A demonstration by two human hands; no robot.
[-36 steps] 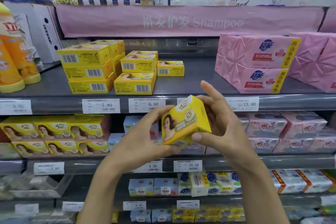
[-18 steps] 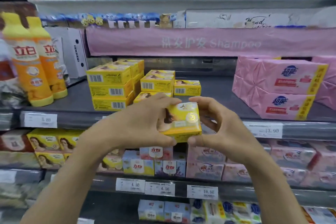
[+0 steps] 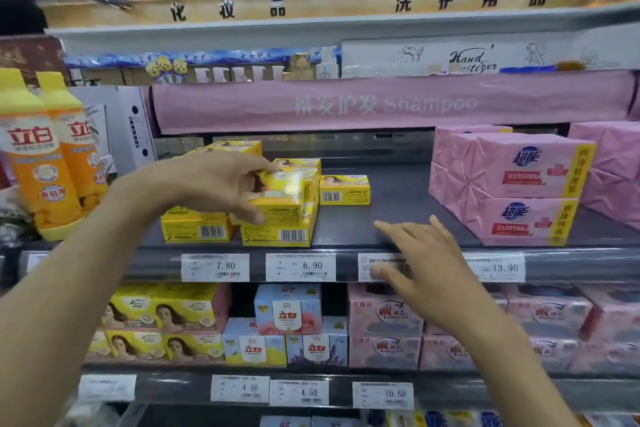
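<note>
While the left hand point(image 3: 214, 184) grips the small yellow cardboard soap box point(image 3: 280, 199), the right hand point(image 3: 419, 260) holds nothing.

Left: fingers curled over the box top, thumb on its front face near the lower edge. Firm wrap, box partly covered by the hand.

Box location: upper grey metal shelf point(image 3: 398, 215), on top of a matching yellow barcode box point(image 3: 277, 234) at the front edge. Can't tell if it fully rests on that one or sits just above it. Another yellow box point(image 3: 197, 227) lies just beside the lower one on its left; a single yellow box point(image 3: 344, 189) lies further back, to the right.

Right: fingers straight and spread, palm down, in front of the shelf lip. Thumb overlaps a white price tag point(image 3: 377, 265). Contact with the lip: cannot tell.

Rest: the 6.90 price tag point(image 3: 300, 266) sits directly under the stack. Pink wrapped soap packs point(image 3: 519, 184) are stacked two high at the right of the same shelf, well apart from the box. Two orange bottles with yellow caps point(image 3: 38, 156) stand upright at far left.
</note>
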